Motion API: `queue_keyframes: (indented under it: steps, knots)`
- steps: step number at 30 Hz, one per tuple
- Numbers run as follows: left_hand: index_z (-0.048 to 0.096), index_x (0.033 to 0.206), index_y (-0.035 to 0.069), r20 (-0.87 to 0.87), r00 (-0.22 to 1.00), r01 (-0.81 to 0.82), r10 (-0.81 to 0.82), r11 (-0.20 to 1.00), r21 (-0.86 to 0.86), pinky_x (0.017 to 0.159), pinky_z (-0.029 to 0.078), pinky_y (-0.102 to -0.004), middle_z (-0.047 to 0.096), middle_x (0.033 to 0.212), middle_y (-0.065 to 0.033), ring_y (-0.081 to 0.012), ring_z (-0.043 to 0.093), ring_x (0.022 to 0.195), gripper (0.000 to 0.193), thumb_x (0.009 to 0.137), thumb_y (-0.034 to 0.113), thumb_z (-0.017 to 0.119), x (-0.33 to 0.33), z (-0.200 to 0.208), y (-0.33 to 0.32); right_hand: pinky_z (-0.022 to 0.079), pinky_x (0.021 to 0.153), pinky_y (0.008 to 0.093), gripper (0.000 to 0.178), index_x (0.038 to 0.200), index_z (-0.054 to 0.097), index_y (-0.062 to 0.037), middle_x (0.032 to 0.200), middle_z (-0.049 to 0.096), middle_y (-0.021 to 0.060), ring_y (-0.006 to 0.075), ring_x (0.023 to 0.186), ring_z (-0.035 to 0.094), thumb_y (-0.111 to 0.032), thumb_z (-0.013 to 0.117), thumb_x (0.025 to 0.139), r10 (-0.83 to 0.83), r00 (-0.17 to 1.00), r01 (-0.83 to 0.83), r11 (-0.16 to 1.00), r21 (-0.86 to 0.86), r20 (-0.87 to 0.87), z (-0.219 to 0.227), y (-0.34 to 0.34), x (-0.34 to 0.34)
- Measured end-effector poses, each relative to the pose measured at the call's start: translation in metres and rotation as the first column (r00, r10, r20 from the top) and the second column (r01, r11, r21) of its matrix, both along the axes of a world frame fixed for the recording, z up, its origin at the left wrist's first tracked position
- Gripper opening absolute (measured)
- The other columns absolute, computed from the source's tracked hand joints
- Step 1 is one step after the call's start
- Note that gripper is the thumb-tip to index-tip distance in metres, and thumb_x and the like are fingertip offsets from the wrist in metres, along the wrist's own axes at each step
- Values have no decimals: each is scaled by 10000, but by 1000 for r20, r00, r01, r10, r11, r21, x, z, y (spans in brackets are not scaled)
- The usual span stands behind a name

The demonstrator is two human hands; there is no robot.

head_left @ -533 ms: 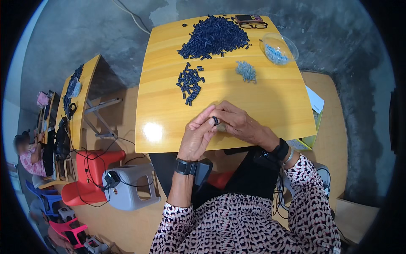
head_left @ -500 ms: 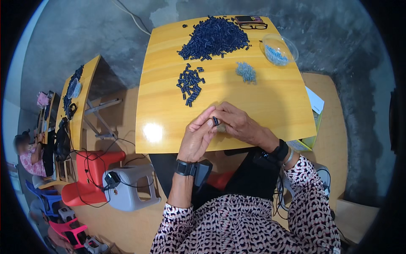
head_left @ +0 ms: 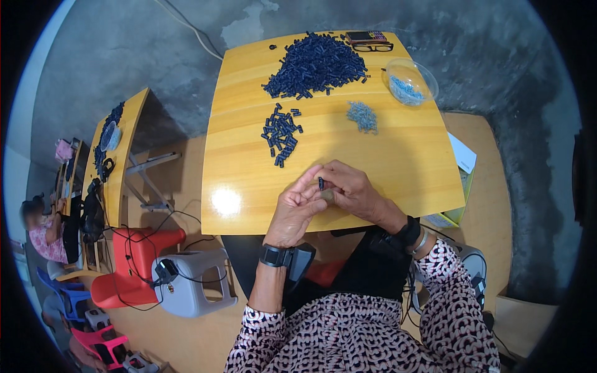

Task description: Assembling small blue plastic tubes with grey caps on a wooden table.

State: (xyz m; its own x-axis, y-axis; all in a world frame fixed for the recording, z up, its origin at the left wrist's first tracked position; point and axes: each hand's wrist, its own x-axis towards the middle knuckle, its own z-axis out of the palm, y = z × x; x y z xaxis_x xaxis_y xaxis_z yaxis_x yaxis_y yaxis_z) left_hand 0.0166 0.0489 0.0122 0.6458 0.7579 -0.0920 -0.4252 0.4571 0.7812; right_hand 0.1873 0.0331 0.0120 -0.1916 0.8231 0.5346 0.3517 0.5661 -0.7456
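Observation:
My left hand (head_left: 297, 204) is half open over the table's near edge, its thumb apart from the fingers and its fingertips beside a small dark tube (head_left: 321, 183). My right hand (head_left: 349, 188) meets it from the right, with fingers closed around the tube, which stands upright. Something tan (head_left: 328, 196) shows at the right thumb, too small to make out. Beyond my hands lies a small group of dark tubes (head_left: 281, 135). To its right is a little heap of pale blue-grey pieces (head_left: 362, 117).
A large pile of dark tubes (head_left: 317, 65) covers the far part of the yellow table (head_left: 236, 180). Eyeglasses (head_left: 373, 47) and a clear bowl (head_left: 429, 81) with pale blue pieces are at the far right. Stools, cables and a seated person (head_left: 46, 239) are at the left.
My left thumb has come off the dark tube and moved down. The tube now stands more upright at my right fingertips. The whole view has shifted slightly.

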Motion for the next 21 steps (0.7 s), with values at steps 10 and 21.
queue_keyframes:
  steps: [10, 21]
  knots:
    - [250, 1401, -1, 48, 999, 14, -13, 1000, -7, 896, 454, -210, 557, 1193, -114, -124, 557, 1055, 686, 804, -133, 560, 1, -1, 0, 470, 610, 316, 351, 1073, 549, 20, 782, 532, 113, 242, 702, 577, 37, 578, 724, 13, 1000, -13, 1000, 10, -13, -5, -1, 2]
    - [293, 1389, 6, -60, 998, -16, 15, 1000, -19, 883, 452, -208, 532, 1238, -120, -106, 542, 1068, 628, 822, -138, 520, 1, -2, -1, 457, 611, 333, 317, 1045, 545, -4, 775, 518, 115, 264, 702, 564, 6, 609, 735, -9, 999, 9, 1000, 1, 34, -5, -3, 1]
